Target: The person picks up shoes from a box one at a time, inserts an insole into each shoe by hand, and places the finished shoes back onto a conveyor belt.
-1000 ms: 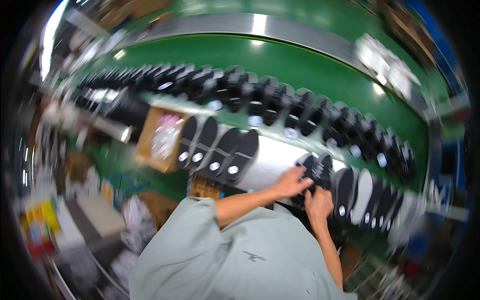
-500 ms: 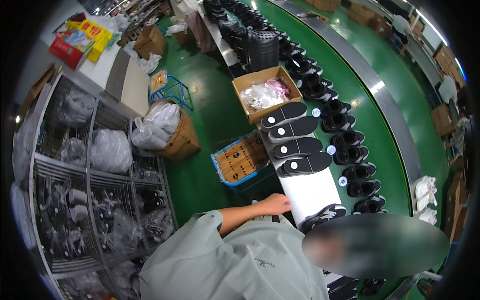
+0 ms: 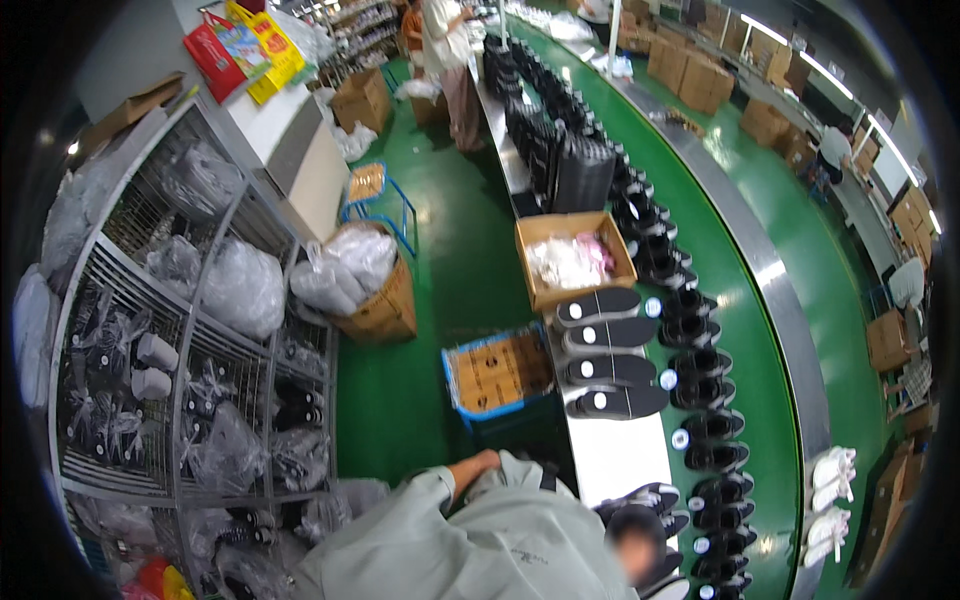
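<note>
My left hand (image 3: 484, 462) is bent in close to my grey-green shirt (image 3: 480, 535), its fingers hidden by the cloth. A blurred skin-coloured patch (image 3: 637, 560) by the right side of the shirt may be my right hand; no fingers can be made out. Near that patch, black sneakers with pale trim (image 3: 655, 497) rest on the white bench (image 3: 620, 455). Farther up the bench, several black insoles (image 3: 620, 402) lie in a row, with round white stickers on them. Beyond these, an open cardboard box (image 3: 525, 272) holds clear plastic and some pink material.
Black shoes (image 3: 715, 425) line the green conveyor (image 3: 775, 450) at right; white shoes (image 3: 830, 480) sit on its metal rim. A blue-edged crate (image 3: 500, 375) is left of the bench. Wire shelves (image 3: 180, 400) hold bagged goods. A carton of plastic bags (image 3: 385, 320) and a stool (image 3: 370, 185) stand beyond.
My left hand has drawn back from the bench edge toward my body. The view has shifted, so the bench and its insoles appear lower, and a standing person shows more fully at the back.
</note>
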